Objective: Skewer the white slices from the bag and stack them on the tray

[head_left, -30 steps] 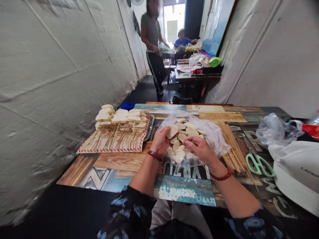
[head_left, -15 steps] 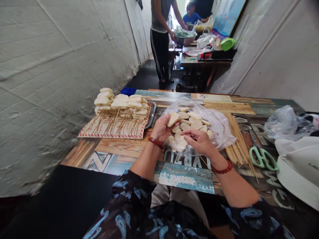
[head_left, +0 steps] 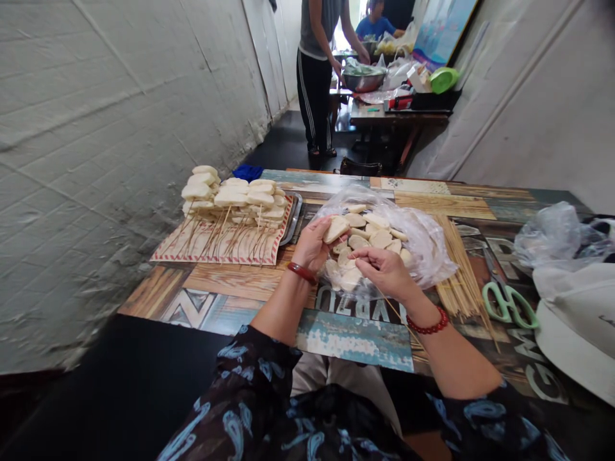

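Observation:
My left hand (head_left: 313,245) grips a pale, flat oval slice of food (head_left: 337,228) between thumb and fingers, over an open clear plastic bag (head_left: 425,240). In the bag lie several more pale slices (head_left: 380,239). Just right of the held slice, my right hand (head_left: 382,269) pinches a thin wooden skewer (head_left: 388,305), whose long end slants down past my wrist. The skewer's tip near the slice is too small to make out. To the left, skewered slices (head_left: 234,192) are stacked on a paper-lined tray (head_left: 296,221), their sticks pointing towards me.
Right of the bag lie a bundle of wooden skewers (head_left: 459,275), green-handled scissors (head_left: 509,304), a crumpled plastic bag (head_left: 548,234) and a white cap (head_left: 576,326). Beyond my table, a person (head_left: 321,70) stands holding a metal bowl (head_left: 364,81) at another table (head_left: 398,118); another person (head_left: 377,27) is farther back.
The view has shifted slightly. The standing person's metal bowl is a little lower, at the far table. My hands keep nearly the same pose, with the slice and skewer still held.

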Action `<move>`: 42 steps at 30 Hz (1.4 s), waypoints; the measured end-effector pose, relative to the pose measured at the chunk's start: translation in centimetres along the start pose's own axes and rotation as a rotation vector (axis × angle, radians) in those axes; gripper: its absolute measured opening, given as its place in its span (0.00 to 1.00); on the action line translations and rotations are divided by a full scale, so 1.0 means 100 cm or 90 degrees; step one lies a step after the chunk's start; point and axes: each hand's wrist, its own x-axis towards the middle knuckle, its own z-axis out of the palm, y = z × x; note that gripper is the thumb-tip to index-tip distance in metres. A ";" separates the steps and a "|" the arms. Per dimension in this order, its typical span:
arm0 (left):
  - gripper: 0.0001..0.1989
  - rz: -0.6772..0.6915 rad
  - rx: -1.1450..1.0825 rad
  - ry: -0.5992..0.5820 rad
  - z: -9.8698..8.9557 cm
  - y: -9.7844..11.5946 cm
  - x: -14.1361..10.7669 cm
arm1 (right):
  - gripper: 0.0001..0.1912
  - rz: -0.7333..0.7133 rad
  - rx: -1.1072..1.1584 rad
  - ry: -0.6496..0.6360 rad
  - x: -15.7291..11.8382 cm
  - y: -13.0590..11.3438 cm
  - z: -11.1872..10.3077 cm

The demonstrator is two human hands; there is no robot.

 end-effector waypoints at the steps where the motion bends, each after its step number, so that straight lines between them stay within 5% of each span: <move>1: 0.08 0.002 0.000 0.001 0.000 0.000 0.000 | 0.16 0.002 0.000 0.002 0.000 -0.001 0.000; 35: 0.16 0.074 0.106 -0.040 0.001 -0.005 -0.003 | 0.15 0.033 -0.011 0.036 0.001 0.000 -0.001; 42: 0.25 0.054 0.071 -0.067 0.003 -0.001 -0.006 | 0.15 0.032 -0.012 0.041 0.005 0.000 0.000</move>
